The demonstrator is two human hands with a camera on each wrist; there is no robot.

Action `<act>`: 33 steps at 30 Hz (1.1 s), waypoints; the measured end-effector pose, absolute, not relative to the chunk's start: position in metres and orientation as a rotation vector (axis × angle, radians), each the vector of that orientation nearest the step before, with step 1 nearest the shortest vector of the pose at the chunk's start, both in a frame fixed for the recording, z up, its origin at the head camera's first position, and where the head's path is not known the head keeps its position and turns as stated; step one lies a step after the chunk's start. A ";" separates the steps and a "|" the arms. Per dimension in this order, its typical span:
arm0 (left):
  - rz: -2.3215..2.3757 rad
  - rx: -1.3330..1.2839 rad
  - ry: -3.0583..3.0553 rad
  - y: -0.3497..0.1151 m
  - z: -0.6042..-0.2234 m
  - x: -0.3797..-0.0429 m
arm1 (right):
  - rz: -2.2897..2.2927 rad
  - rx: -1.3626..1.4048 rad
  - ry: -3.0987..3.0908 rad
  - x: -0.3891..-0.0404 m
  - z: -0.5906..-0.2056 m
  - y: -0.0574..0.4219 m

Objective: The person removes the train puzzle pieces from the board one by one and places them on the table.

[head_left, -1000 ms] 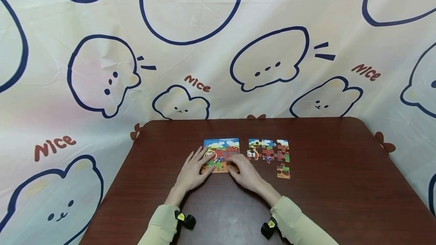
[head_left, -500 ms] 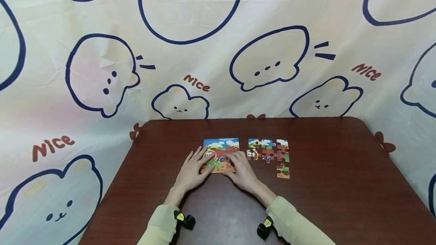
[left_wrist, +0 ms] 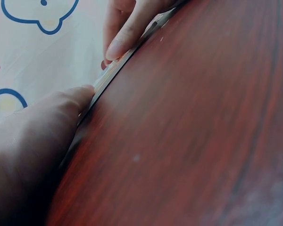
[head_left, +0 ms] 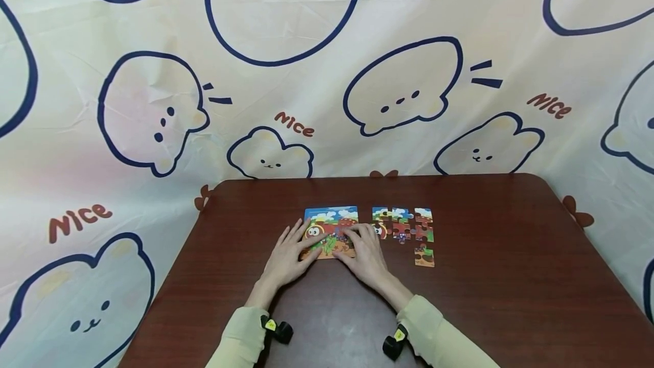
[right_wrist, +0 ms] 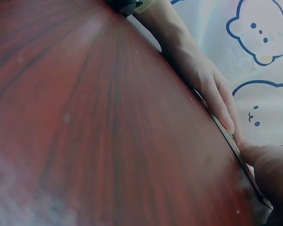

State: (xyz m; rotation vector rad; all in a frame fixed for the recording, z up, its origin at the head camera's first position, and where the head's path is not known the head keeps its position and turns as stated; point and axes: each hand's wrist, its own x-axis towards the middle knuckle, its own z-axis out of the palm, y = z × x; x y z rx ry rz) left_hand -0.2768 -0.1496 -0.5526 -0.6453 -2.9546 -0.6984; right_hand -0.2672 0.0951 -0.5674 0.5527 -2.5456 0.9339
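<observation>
A flat, colourful jigsaw puzzle [head_left: 331,214] with sky, clouds and a red barn-like shape lies on the table in the head view. My left hand [head_left: 284,259] rests along its left side, fingers spread and thumb at the near edge. Across the right part of the picture, my right hand [head_left: 369,259] touches the surface with its fingertips, thumb by the near edge. Seen low in the left wrist view, the right thumb [left_wrist: 125,40] presses at the puzzle's thin edge. The right wrist view shows my left hand [right_wrist: 203,75] on the far side of that edge.
Several loose puzzle pieces [head_left: 402,230] lie in rough columns just right of the puzzle. One piece [head_left: 424,256] sits apart, nearer me. The brown wooden table [head_left: 511,277] ends at a cloth backdrop [head_left: 327,90] printed with bears.
My right hand has shifted slightly left and its bent fingers have straightened over the puzzle, with the thumb moving toward the near edge. The left hand stays nearly still.
</observation>
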 end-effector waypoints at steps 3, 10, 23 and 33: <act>-0.715 -0.654 -2.947 -0.150 -0.551 -0.277 | 0.933 0.531 -2.537 -0.269 -0.568 0.095; -0.791 -0.669 -2.922 -0.151 -0.551 -0.278 | 1.028 0.582 -2.532 -0.269 -0.570 0.098; -0.990 -0.675 -2.865 -0.155 -0.548 -0.280 | 1.026 0.623 -2.539 -0.269 -0.569 0.096; -0.982 -0.740 -2.868 -0.156 -0.548 -0.281 | 1.073 0.632 -2.589 -0.269 -0.567 0.097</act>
